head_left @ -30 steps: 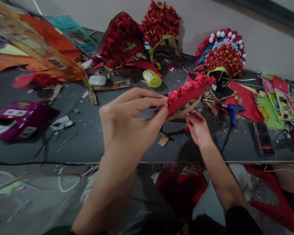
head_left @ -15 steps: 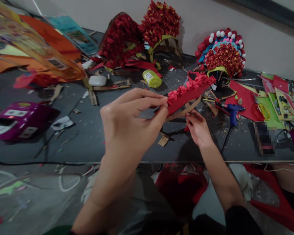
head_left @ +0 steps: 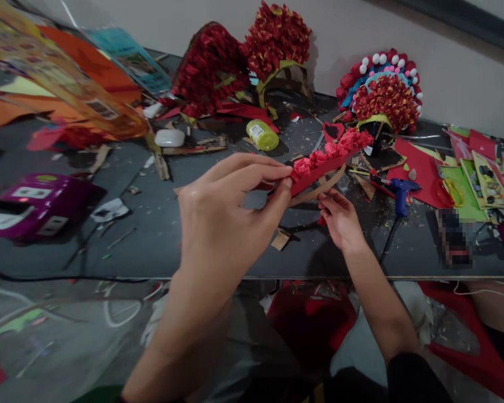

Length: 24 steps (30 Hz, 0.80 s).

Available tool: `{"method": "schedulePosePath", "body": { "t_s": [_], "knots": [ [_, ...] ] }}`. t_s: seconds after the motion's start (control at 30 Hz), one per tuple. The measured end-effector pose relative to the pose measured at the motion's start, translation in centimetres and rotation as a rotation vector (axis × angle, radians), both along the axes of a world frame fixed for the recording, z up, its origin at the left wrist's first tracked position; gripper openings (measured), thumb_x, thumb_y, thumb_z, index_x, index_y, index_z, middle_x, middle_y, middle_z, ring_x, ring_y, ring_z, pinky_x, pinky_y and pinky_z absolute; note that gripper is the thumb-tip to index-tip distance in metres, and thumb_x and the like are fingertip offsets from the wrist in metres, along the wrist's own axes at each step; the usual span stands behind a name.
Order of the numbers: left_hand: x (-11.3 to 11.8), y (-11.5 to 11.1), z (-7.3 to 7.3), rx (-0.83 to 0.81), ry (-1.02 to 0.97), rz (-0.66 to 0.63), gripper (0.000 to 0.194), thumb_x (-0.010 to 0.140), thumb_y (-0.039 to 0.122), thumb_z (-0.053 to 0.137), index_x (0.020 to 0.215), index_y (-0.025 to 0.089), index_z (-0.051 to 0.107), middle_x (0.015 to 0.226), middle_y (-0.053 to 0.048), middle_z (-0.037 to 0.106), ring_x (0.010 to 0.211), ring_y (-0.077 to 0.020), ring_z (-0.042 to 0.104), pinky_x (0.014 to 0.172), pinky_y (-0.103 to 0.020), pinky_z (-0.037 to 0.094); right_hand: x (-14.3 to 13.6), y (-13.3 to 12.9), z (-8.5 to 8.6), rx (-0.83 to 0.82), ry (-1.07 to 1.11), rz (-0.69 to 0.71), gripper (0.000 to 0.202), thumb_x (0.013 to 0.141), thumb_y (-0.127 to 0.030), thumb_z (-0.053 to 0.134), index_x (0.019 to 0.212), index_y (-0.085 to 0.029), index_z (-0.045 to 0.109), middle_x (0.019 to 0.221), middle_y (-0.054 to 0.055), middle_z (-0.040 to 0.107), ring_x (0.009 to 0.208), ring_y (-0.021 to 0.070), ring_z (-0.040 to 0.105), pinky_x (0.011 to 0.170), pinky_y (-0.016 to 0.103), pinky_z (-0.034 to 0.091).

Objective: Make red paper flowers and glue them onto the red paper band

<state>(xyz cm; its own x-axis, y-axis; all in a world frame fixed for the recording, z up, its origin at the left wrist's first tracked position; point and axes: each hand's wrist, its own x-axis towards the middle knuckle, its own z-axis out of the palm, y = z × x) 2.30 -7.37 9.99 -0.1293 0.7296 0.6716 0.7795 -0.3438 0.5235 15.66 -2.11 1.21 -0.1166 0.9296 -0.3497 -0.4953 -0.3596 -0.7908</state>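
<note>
My left hand (head_left: 235,212) pinches the near end of a red paper headdress (head_left: 319,173) between thumb and fingers. Crumpled red paper flowers (head_left: 334,150) line its upper edge, and a brown cardboard strip (head_left: 325,187) curves below it. With bent fingers, my right hand (head_left: 340,218) grips the underside of the piece at that strip. A bit of red paper shows beneath those fingertips. The headdress is held tilted above the dark table, its far end pointing up and to the right. My left fingers hide its near end.
Finished-looking flowered headdresses (head_left: 277,42) stand along the wall, one with white balls (head_left: 380,92). A yellow-lidded jar (head_left: 262,134) lies on its side. Right are a blue glue gun (head_left: 401,196), scissors (head_left: 449,193) and a phone (head_left: 453,238); left, a purple device (head_left: 42,204). Scraps litter the table (head_left: 151,252).
My left hand and the near end of the headdress have shifted slightly right in view. Both hands keep their hold, and the rest stays nearly the same.
</note>
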Motion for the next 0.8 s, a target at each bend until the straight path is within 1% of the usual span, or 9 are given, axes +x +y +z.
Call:
{"method": "schedulePosePath", "body": {
  "t_s": [0.1, 0.23, 0.33, 0.43, 0.6, 0.7, 0.8],
  "knots": [
    [-0.1, -0.2, 0.1, -0.02, -0.005, -0.011, 0.012, 0.08, 0.019, 0.058, 0.086, 0.018, 0.068, 0.088, 0.0, 0.068, 0.075, -0.0137, 0.064, 0.065, -0.028, 0.054, 0.0, 0.0, 0.0, 0.0, -0.019, 0.008, 0.021, 0.051, -0.025, 0.073, 0.066, -0.021, 0.058, 0.062, -0.007, 0.059, 0.054, 0.0062, 0.043, 0.046, 0.022, 0.023],
    [-0.1, -0.5, 0.5, -0.028, 0.008, -0.02, 0.012, 0.083, 0.02, 0.056, 0.085, 0.019, 0.067, 0.088, 0.001, 0.067, 0.081, -0.0155, 0.065, 0.07, -0.032, 0.054, 0.0, -0.1, -0.2, 0.021, -0.038, 0.014, 0.022, 0.052, -0.028, 0.073, 0.067, -0.021, 0.059, 0.065, -0.006, 0.06, 0.056, 0.0068, 0.045, 0.047, 0.021, 0.023],
    [-0.2, -0.6, 0.7, -0.019, -0.001, -0.023, 0.011, 0.085, 0.02, 0.055, 0.085, 0.019, 0.066, 0.09, 0.001, 0.067, 0.081, -0.0153, 0.065, 0.068, -0.031, 0.054, 0.0, -0.1, -0.3, 0.038, -0.064, 0.011, 0.019, 0.053, -0.029, 0.072, 0.067, -0.021, 0.061, 0.062, -0.006, 0.06, 0.055, 0.0072, 0.044, 0.047, 0.021, 0.022],
    [-0.2, -0.7, 0.8, -0.009, -0.004, -0.009, 0.011, 0.085, 0.02, 0.055, 0.087, 0.02, 0.066, 0.091, 0.003, 0.067, 0.083, -0.0153, 0.065, 0.066, -0.03, 0.054, 0.0, -0.1, -0.2, 0.036, -0.069, 0.011, 0.018, 0.053, -0.029, 0.072, 0.067, -0.022, 0.063, 0.062, -0.005, 0.061, 0.056, 0.0078, 0.045, 0.046, 0.021, 0.022],
    [-0.3, -0.8, 1.0, 0.01, -0.028, 0.019, 0.013, 0.085, 0.018, 0.053, 0.086, 0.021, 0.066, 0.089, 0.004, 0.066, 0.084, -0.0157, 0.064, 0.068, -0.033, 0.053, 0.0, -0.1, -0.1, 0.028, -0.041, 0.019, 0.017, 0.053, -0.028, 0.072, 0.066, -0.021, 0.063, 0.063, -0.005, 0.062, 0.056, 0.0071, 0.046, 0.045, 0.02, 0.022],
    [-0.2, -0.9, 1.1, 0.036, -0.06, 0.043, 0.014, 0.086, 0.018, 0.052, 0.085, 0.022, 0.065, 0.088, 0.004, 0.065, 0.084, -0.0158, 0.064, 0.067, -0.033, 0.053, 0.1, -0.4, 0.0, 0.013, -0.051, 0.02, 0.02, 0.055, -0.027, 0.071, 0.073, -0.021, 0.064, 0.071, -0.002, 0.066, 0.057, 0.0074, 0.048, 0.046, 0.02, 0.026],
    [0.0, -1.3, 1.3, 0.054, -0.085, 0.051, 0.014, 0.087, 0.019, 0.051, 0.086, 0.022, 0.065, 0.088, 0.004, 0.064, 0.087, -0.0167, 0.063, 0.068, -0.033, 0.052, 1.0, -1.4, 0.3, -0.008, -0.078, -0.002, 0.028, 0.056, -0.026, 0.07, 0.082, -0.021, 0.063, 0.077, -0.001, 0.069, 0.061, 0.0086, 0.052, 0.049, 0.02, 0.032]
  ]
}}
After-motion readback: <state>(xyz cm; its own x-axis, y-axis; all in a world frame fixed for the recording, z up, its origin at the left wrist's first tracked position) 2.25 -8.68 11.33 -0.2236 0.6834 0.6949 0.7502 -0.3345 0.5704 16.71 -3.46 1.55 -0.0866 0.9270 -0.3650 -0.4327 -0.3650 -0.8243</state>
